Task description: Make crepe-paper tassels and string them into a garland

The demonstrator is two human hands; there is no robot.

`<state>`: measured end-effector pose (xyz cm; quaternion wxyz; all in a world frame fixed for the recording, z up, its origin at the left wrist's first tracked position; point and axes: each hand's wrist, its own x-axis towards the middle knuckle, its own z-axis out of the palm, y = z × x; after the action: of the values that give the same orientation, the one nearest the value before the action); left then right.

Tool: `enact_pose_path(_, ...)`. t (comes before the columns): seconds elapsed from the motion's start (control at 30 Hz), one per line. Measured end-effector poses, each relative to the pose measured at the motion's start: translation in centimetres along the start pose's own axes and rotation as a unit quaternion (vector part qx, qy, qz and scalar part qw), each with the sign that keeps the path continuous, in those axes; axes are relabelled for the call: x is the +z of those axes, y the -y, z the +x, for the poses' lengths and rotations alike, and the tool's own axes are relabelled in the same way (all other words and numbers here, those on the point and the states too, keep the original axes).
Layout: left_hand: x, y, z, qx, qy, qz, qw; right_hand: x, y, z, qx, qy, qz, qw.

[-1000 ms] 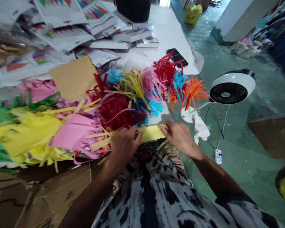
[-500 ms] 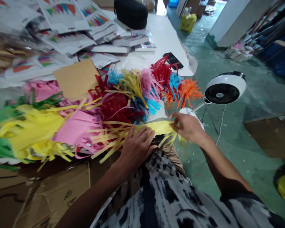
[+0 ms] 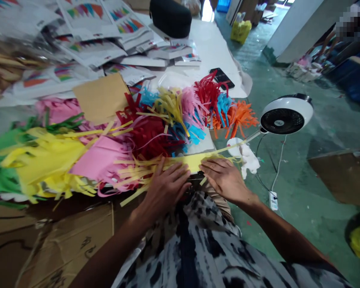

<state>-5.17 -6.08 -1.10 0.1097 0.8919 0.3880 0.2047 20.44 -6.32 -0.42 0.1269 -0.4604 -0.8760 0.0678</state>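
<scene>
A pale yellow tissue-paper tassel [image 3: 193, 162] lies along the table's front edge, its cut strips fanning out at both ends. On its left part rests my left hand [image 3: 169, 182], flat with fingers stretched. My right hand [image 3: 220, 174] lies flat over the right part, fingers extended. Between the hands, the uncut middle of the paper shows. Just beyond are dark red fringed paper [image 3: 150, 136] and blue strips [image 3: 195, 134]. To the left, a pink fringed sheet [image 3: 93, 158] and a brighter yellow fringed sheet [image 3: 54, 152] are heaped over green paper [image 3: 1, 172].
Finished-looking tassels, including an orange one [image 3: 241, 118], line the back. Behind them are packed bags [image 3: 84, 18], a black case [image 3: 170, 18], a phone [image 3: 222, 78] and tan cardboard [image 3: 102, 96]. A fan [image 3: 285, 116] stands right of the table. Cardboard boxes [image 3: 78, 240] sit at lower left.
My right hand has come down from pinching the strips at the right end and now lies flat on the yellow paper. My left hand stays on the left part.
</scene>
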Motion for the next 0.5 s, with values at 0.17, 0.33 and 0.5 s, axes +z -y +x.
enact_pose_path(0.17,-3.9,2.4,-2.7,-0.067,-0.067,0.013,0.995,0.1,-0.8,-0.2,-0.004,-0.021,0.0,1.0)
enact_pose_path(0.33,-3.5,0.5,-1.1,-0.021,-0.106,0.047,0.993,0.7,-0.1,-0.2,0.011,-0.041,-0.001,0.999)
enact_pose_path(0.5,1.4,-1.0,1.3,0.024,-0.009,0.027,0.999,0.6,0.2,-0.6,0.029,-0.038,0.005,0.999)
